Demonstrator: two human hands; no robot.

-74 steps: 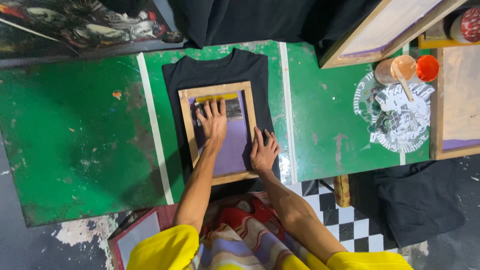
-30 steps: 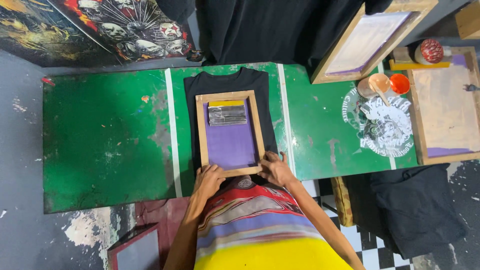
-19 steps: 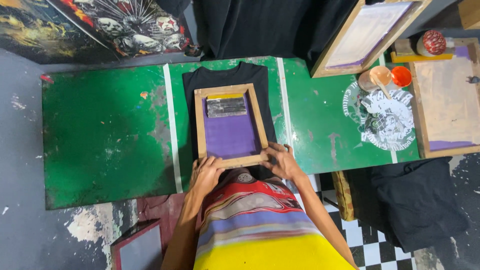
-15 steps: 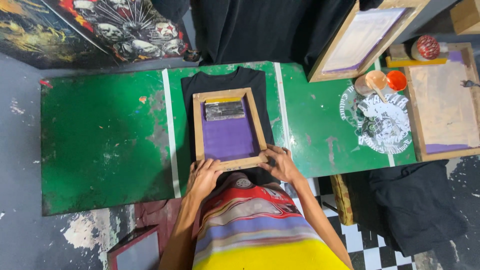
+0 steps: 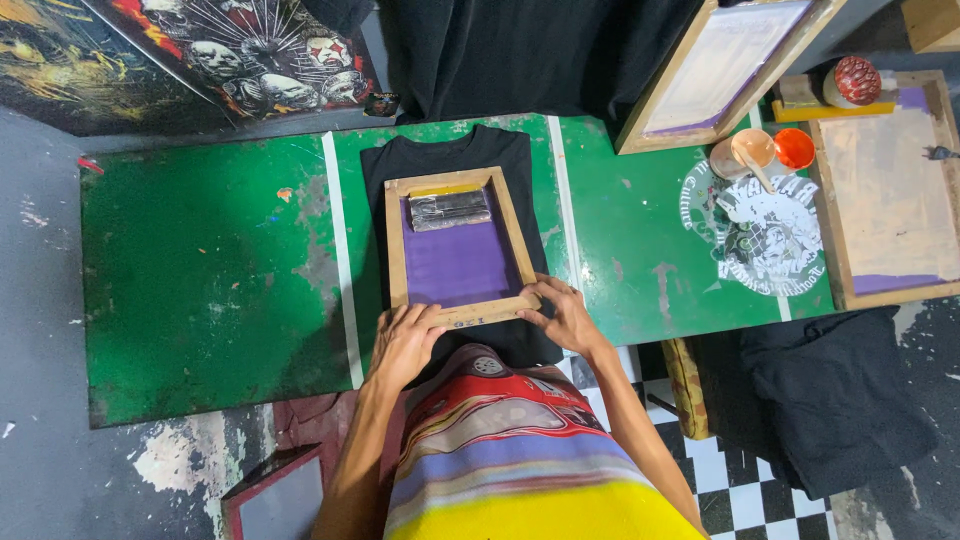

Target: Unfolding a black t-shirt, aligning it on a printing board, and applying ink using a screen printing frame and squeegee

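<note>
Green table (image 5: 200, 290): bears black shirt (image 5: 450, 155). Wooden screen frame (image 5: 455, 250) lies flat on shirt, squeegee (image 5: 450, 210) inside (far end). Left hand (image 5: 405, 345) and right hand (image 5: 560, 315) curl around frame's near rail. Step judged: gripping to lift; calls for an even raise.

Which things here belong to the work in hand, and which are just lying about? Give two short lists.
In use:
left hand and right hand, both on the near edge of the wooden screen frame
black T-shirt under the frame
squeegee lying in the frame

Lying about:
second frame
paint cups
dark cloth
</note>
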